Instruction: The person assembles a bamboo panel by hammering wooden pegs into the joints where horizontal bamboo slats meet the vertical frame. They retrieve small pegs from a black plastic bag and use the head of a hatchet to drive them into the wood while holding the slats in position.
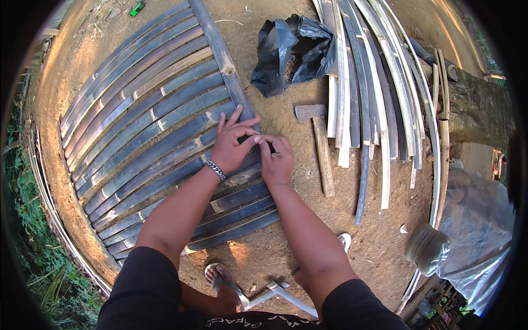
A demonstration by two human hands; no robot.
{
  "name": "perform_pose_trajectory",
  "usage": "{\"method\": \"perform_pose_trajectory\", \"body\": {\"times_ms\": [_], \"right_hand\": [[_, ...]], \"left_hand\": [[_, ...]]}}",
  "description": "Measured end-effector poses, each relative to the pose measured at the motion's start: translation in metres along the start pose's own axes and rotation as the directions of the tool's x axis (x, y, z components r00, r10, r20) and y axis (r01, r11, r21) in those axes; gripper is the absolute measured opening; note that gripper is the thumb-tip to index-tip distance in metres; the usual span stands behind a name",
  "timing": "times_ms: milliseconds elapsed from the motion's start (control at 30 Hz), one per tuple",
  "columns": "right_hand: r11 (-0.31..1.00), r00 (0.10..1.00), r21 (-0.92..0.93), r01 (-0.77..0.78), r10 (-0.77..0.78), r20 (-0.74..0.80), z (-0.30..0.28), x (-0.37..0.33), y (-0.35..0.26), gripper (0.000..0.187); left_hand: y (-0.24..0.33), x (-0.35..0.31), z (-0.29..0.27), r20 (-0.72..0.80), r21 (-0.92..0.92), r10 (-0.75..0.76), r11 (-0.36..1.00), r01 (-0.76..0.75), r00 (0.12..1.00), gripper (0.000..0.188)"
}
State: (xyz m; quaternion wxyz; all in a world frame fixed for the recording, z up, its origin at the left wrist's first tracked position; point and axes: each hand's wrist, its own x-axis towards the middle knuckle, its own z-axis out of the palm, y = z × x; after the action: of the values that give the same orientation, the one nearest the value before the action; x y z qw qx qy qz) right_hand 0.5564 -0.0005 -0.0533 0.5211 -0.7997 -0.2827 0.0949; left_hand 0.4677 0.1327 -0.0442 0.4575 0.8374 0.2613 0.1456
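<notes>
A panel of split bamboo slats (165, 91) lies on the ground, its slats running across to a dark side rail (223, 58). My two hands meet over this rail, fingertips touching. My left hand (234, 144) pinches with thumb and index finger while its other fingers spread out over the slats. Close against it, my right hand (278, 160) has its thumb and fingers pressed together. Whatever small thing sits between the fingertips is too small to make out. A braided bracelet (215, 170) circles my left wrist.
Right of my hands lies a hammer-like axe (320, 146) with a wooden handle. Beyond it is a pile of loose bamboo strips (379, 82). A black plastic bag (275, 55) stands open behind. Clear plastic sheeting (476, 220) and a plastic jug (426, 247) are at right.
</notes>
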Motion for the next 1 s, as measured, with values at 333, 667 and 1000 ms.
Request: {"method": "perform_pose_trajectory", "body": {"times_ms": [333,667,1000], "right_hand": [[0.977,0.974,0.086,-0.197,0.205,-0.097,-0.016,-0.003,-0.006,0.020],[0.780,0.969,-0.576,-0.246,0.189,-0.158,-0.130,-0.053,0.044,0.043],[0.777,0.997,-0.629,-0.023,0.068,0.047,-0.136,-0.057,0.051,0.055]], "left_hand": [[-0.001,0.000,0.012,-0.157,0.103,0.008,0.995,0.008,0.988,0.008],[-0.004,-0.006,0.009,-0.164,0.073,0.024,0.997,-0.012,0.986,0.003],[0.000,-0.007,0.012,-0.155,0.154,0.103,0.985,-0.079,0.983,0.001]]}}
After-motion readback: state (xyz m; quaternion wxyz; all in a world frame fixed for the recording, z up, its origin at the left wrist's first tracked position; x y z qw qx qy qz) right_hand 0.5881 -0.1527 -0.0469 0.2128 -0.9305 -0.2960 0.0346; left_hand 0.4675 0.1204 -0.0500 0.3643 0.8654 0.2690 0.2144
